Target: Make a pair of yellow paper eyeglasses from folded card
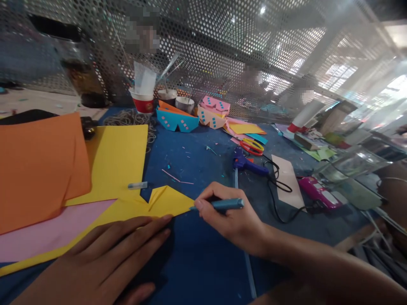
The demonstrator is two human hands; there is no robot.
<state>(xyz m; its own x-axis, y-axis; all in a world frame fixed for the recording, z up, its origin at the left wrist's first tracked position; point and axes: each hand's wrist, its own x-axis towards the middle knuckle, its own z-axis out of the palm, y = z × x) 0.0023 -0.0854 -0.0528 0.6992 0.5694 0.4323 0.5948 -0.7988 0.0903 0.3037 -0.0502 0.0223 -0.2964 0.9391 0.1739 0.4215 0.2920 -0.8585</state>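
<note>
The folded yellow paper (174,200) lies on the blue table (197,262), its pointed end facing right. The left hand (104,258) lies flat over its near edge, fingers extended; apart from it, the right hand (233,222) pinches a blue marker (227,204), tip at the paper's point. Farther out are a glue gun (243,163), scissors (252,146) and paper masks (177,120).

A grey perforated metal screen (203,38) rises behind the far edge of the table (200,167), whose top is blue. A paler surface (34,99) shows by the far left corner. Beyond the far right corner, strong white light (396,91) hazes the screen; small bright spots (262,9) show higher up.
</note>
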